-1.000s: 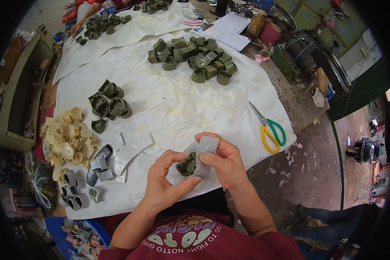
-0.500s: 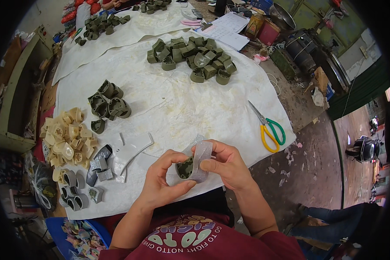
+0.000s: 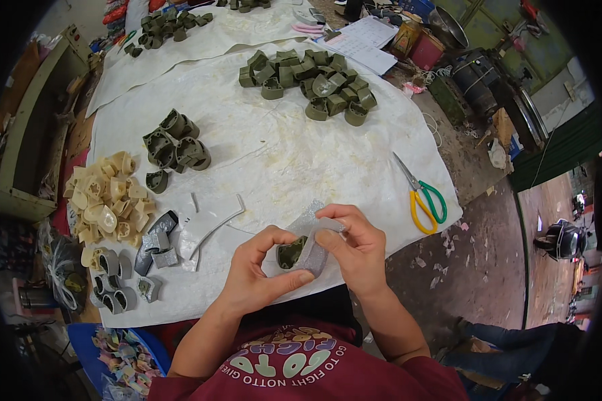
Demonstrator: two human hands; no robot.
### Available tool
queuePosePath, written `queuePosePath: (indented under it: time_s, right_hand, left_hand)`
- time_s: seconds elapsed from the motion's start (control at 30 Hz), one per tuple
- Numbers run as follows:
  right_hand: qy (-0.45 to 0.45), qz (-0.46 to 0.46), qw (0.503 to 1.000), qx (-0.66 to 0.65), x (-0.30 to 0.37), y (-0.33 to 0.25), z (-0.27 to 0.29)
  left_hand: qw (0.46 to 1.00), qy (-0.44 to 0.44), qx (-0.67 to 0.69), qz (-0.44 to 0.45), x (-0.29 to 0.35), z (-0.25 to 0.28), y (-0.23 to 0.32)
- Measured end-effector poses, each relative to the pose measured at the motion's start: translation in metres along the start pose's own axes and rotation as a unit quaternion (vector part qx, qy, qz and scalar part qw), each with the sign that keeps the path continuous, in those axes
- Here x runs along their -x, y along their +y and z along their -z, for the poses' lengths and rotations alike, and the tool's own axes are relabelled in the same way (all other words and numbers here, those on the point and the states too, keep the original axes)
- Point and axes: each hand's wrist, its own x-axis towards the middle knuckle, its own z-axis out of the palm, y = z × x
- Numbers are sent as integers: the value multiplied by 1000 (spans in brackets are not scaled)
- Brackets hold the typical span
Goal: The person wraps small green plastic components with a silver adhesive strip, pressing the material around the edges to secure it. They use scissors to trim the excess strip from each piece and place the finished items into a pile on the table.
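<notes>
Close to the table's near edge, a hollow olive-green shoe heel (image 3: 289, 254) is held open side up. My left hand (image 3: 254, 271) is closed on it, thumb in front and fingers behind. A glittery silver strip (image 3: 313, 257) curves along the heel's right side. My right hand (image 3: 358, 254) pinches the strip's loose end between thumb and fingers. More glittery material (image 3: 310, 212) shows just beyond the hands. To the left lie pale strips (image 3: 214, 227) and dark and silver pieces (image 3: 157, 244). Several heels with silver sides (image 3: 110, 284) stand farther left.
White sheeting (image 3: 261, 160) covers the table. A green heel pile (image 3: 308, 77) is at the far side, a smaller group (image 3: 174, 144) left of centre, and beige heels (image 3: 107, 200) at left. Scissors (image 3: 423, 200) lie right. A blue bin (image 3: 80, 341) of scraps is below left.
My right hand has drawn the strip's loose end down and to the right, so it bends outward from the heel. The whole view has shifted slightly.
</notes>
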Motion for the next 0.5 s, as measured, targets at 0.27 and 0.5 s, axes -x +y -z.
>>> queuePosePath:
  time_s: [0.27,0.5]
  right_hand:
    - [-106,-202,966,-125,-2,-5,8]
    - [-143,-212,964,-71,-1,-6,17]
  left_hand:
    - [999,-25,-18,-33,-1,2,-3]
    - [998,-61,-2,-24,1,5,-5]
